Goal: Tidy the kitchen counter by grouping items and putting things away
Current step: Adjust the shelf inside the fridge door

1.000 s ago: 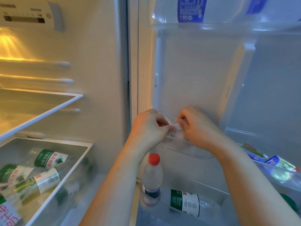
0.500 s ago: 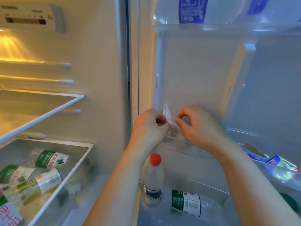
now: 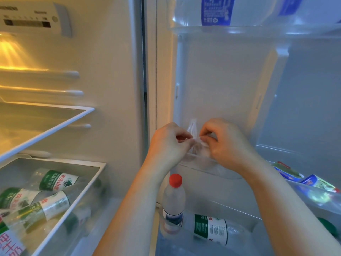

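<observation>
Both my hands reach into the open fridge door. My left hand [image 3: 168,145] and my right hand [image 3: 227,143] each pinch the top of a small clear plastic bag [image 3: 193,130], which sits in the middle door shelf [image 3: 227,172]. The bag's twisted top sticks up between my fingertips. Its contents are hidden by my hands and the frosted shelf wall.
A red-capped water bottle [image 3: 173,202] stands in the bottom door bin beside a lying green-labelled bottle [image 3: 212,229]. A fridge drawer [image 3: 55,198] at left holds several green-labelled bottles under a glass shelf [image 3: 46,122]. Large blue-labelled bottles [image 3: 217,12] fill the top door shelf. Colourful packets [image 3: 310,182] lie at right.
My fingers have worked the bag's top upward and apart; its twisted tip now stands higher between my hands. Both hands stayed at the middle door shelf.
</observation>
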`<action>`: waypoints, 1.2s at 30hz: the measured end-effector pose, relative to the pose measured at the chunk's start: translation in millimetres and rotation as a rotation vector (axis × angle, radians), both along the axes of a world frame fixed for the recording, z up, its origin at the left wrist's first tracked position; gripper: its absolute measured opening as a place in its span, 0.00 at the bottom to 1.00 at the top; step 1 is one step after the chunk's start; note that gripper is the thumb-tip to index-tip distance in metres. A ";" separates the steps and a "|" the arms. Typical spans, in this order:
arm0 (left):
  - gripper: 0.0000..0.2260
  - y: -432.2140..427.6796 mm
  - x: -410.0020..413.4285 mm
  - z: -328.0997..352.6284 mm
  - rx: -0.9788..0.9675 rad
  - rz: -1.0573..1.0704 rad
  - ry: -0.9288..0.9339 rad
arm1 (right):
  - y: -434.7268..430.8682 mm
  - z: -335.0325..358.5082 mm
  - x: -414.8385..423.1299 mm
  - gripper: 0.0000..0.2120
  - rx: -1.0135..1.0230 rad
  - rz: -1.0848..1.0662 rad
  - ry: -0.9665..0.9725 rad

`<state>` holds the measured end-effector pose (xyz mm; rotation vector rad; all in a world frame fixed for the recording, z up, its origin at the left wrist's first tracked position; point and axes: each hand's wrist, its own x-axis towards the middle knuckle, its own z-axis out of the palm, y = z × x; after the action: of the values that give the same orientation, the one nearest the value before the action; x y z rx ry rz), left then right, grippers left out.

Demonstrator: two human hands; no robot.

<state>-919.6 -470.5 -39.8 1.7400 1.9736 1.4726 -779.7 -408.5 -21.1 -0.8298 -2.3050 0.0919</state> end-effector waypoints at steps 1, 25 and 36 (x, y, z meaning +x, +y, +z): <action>0.02 0.1 -0.4 -0.2 0.000 -0.001 0.011 | -1.2 0.4 0.4 0.04 0.005 -0.005 0.007; 0.03 0.8 -9.1 -1.3 0.001 -0.080 -0.003 | -0.2 -2.2 0.5 0.13 -0.021 -0.006 0.049; 0.05 2.8 -6.2 -3.6 0.042 0.003 -0.011 | -3.4 -2.5 2.0 0.10 -0.006 -0.013 0.072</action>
<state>-925.8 -467.8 -43.4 1.7423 1.9549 1.5316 -777.7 -411.9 -23.6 -0.8318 -2.2322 0.1213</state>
